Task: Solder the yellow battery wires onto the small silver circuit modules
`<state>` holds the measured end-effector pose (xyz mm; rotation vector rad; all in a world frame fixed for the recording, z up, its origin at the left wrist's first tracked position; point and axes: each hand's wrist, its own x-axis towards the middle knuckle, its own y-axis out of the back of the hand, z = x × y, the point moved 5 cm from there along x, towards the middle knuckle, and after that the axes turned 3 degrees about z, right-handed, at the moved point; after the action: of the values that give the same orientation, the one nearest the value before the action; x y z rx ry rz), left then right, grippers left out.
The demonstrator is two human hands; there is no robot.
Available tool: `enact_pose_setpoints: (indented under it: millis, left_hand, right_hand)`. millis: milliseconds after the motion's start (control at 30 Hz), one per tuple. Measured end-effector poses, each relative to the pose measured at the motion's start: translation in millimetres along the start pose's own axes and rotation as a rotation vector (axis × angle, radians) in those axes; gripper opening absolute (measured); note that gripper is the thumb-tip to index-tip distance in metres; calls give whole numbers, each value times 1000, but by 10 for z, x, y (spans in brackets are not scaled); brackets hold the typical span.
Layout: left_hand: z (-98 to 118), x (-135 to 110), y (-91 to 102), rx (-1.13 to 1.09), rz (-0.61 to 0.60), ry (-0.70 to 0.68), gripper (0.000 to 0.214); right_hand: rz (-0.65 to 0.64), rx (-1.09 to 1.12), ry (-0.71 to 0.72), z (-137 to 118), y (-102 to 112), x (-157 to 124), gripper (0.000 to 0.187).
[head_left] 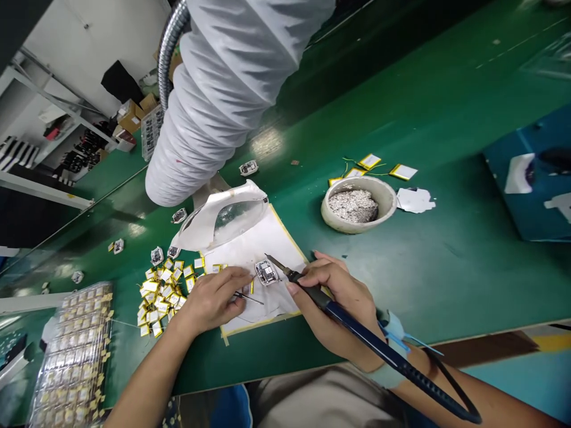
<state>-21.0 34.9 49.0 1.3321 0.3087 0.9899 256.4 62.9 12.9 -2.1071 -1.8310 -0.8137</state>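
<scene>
board (266,273) lies on the white mat (276,238). your right grip (339,303) is clenched on the soldering iron (357,328), tip at the board's far edge; left grip (214,300) pinches a thin dark tool (247,296) beside the board. i'd brace both wrists, touch briefly.

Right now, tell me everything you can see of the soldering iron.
The soldering iron has a dark blue handle, a black collar and a thin metal tip. The right hand grips it like a pen, slanted, tip aimed up-left at a small circuit board on the white mat; contact is unclear. Its dark cable loops back past the wrist.
</scene>
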Motion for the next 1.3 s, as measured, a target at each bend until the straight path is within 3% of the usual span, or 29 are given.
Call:
enact_pose_setpoints:
  millis: [133,233,433,633,767,933,1300]
  left_hand:
    - [18,97,114,-70,179,67,37]
    - [26,139,91,-95,331,127,33]
    - [11,61,-86,-111,312,334,23]
    - [118,106,-152,-291,493,355,16]
    - [97,197,-316,-317,488,380,6]
    - [60,190,-346,-288,492,397,5]
    - [29,133,-358,-211,457,505,27]
  right_hand:
    - [-30,-1,-21,0,13,5,19]
    - [-60,1,-52,-4,18,18,20]
    - [-103,-7,-62,-44,13,51,20]
    - [-142,-31,-64,-75,25,68,24]
    - [-166,-37,-73,-73,33,55,24]
    - [-148,-37,-79,-80,27,56,24]
    - [-147,-26,-86,-67,30,58,24]
